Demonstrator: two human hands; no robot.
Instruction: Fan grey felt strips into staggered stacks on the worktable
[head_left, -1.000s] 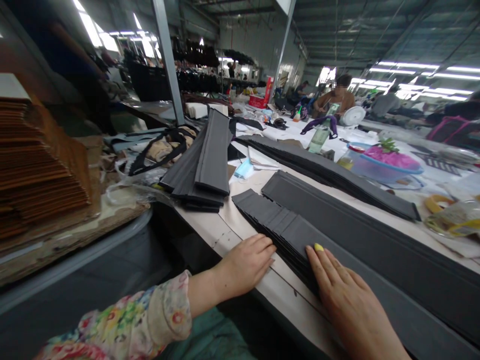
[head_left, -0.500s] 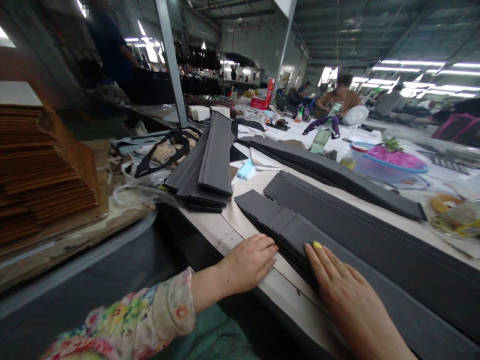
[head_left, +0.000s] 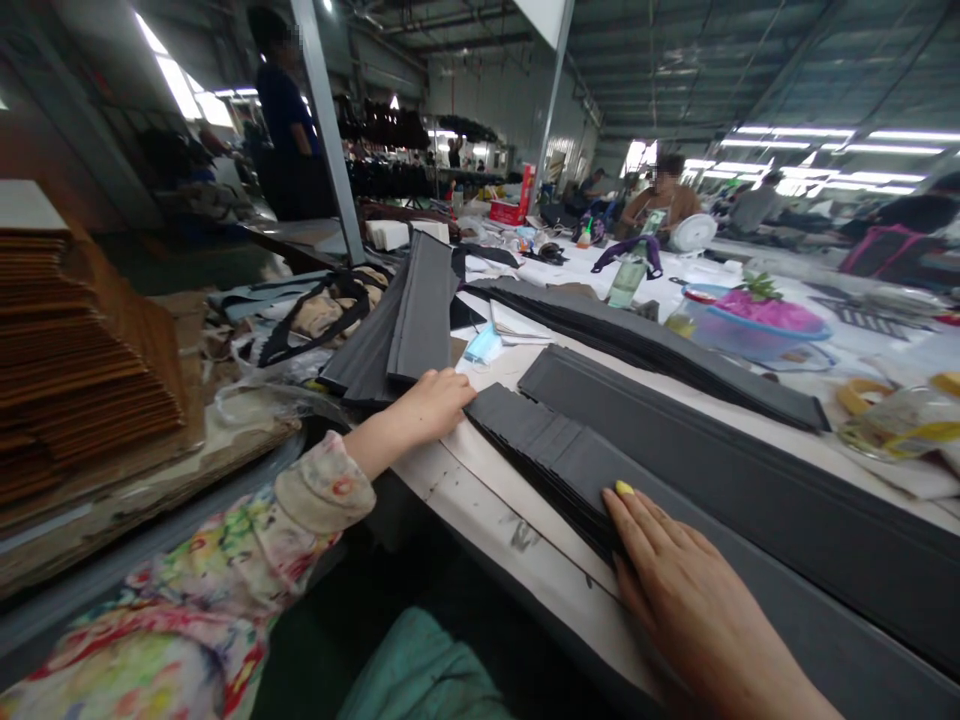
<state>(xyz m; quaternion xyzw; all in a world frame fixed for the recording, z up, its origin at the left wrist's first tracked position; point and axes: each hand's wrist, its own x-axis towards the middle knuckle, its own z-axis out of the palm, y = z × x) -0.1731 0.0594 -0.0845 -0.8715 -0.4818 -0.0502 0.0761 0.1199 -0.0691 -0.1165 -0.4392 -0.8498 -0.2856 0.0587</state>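
Note:
In front of me a stack of dark grey strips (head_left: 540,430), which look like fabric or foam, lies lengthwise along the table edge. My left hand (head_left: 431,405) is at the far left end of this stack, its fingers bent and close together at the corner; the fingertips are partly hidden. My right hand (head_left: 679,570) rests on the stack's near part, fingers stretched out flat on top and thumb down by the side edge. One fingertip has a yellow cover (head_left: 623,488). Behind lies another long dark grey strip pile (head_left: 712,460).
Shorter folded grey pieces (head_left: 424,300) lie beyond my left hand. Farther back are a third strip pile (head_left: 637,325), a blue mask (head_left: 484,345), a glass bottle (head_left: 624,280) and a blue basin (head_left: 757,335). Brown cardboard sheets (head_left: 97,360) are stacked at left. Other people work behind.
My left hand has moved away from the stack's side, forward and left to its far end. My right hand stays on the strips. The view has shifted slightly.

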